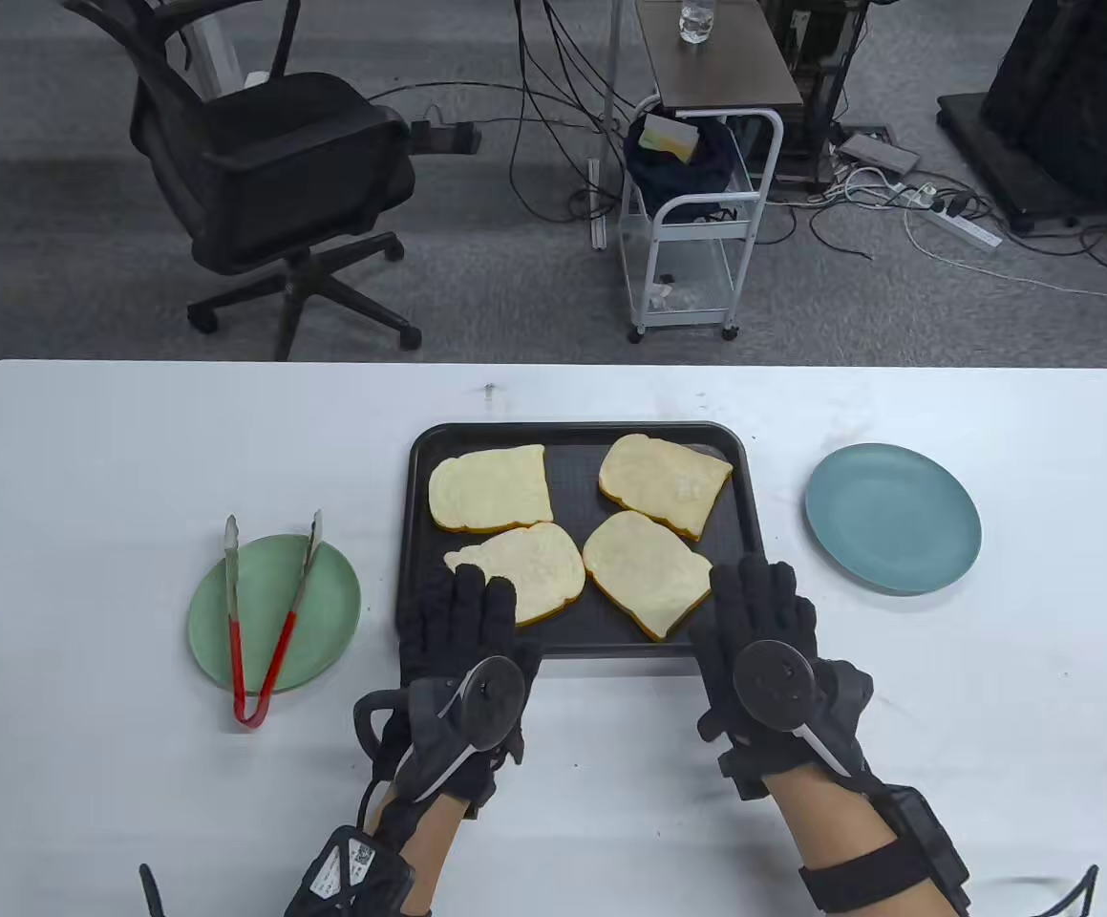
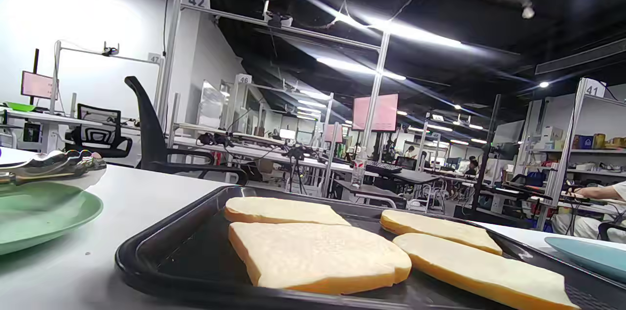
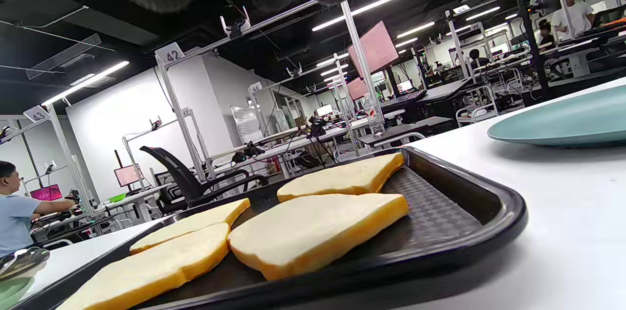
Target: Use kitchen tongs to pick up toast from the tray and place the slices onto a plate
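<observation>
Several toast slices lie on a black tray point(image 1: 410, 535) mid-table; the nearest ones are the front-left slice point(image 1: 534, 564) and the front-right slice point(image 1: 644, 571). Red-handled metal tongs point(image 1: 266, 611) rest across a green plate point(image 1: 324, 597) left of the tray. A blue plate point(image 1: 892, 517) sits bare to the tray's right. My left hand point(image 1: 472, 630) lies flat over the tray's near-left edge, fingers straight. My right hand point(image 1: 758, 611) lies flat at the near-right corner, fingers straight. Neither holds anything. The left wrist view shows the tray point(image 2: 146, 246), toast point(image 2: 313, 256) and tong tips point(image 2: 58, 161).
The white table's near edge is under my forearms. Behind the table stand an office chair point(image 1: 266, 181) and a white cart point(image 1: 696, 201) on the floor, with cables around. The right wrist view shows the blue plate point(image 3: 567, 121) past the tray rim point(image 3: 494, 202).
</observation>
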### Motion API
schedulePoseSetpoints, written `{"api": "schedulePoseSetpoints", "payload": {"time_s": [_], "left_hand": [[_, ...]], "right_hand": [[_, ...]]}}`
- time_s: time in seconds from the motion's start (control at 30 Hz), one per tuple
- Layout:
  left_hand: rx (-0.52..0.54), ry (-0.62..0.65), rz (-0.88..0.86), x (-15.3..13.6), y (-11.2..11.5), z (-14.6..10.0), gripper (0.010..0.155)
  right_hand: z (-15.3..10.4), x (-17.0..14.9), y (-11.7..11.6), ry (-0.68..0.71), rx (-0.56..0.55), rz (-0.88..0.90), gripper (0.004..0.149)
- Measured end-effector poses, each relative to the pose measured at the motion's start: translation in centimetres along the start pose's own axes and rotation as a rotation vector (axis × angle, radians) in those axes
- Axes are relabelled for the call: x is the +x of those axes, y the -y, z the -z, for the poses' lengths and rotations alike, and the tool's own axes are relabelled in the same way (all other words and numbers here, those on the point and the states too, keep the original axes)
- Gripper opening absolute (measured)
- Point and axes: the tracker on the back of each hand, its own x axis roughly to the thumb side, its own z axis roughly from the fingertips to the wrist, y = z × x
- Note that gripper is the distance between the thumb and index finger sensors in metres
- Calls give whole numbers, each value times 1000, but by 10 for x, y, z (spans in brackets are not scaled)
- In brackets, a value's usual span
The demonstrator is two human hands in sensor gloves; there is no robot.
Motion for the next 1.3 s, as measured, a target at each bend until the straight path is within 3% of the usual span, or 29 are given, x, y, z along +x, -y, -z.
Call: {"api": "schedulePoseSetpoints", "payload": {"time_s": [0.87, 1.0, 1.17, 1.3], "left_hand": [[-11, -106, 25, -20, 1, 11, 70], [-27, -335, 78, -76, 0, 37, 78], [-89, -512, 142, -134, 7, 48, 84], [-124, -587, 135, -163, 13, 47, 89]], "right_hand": [[0, -6, 4, -22, -25, 20, 65], [2, -8, 4, -27, -15, 31, 65], [2, -8, 5, -29, -14, 36, 65], [3, -8, 5, -30, -15, 36, 65]]}}
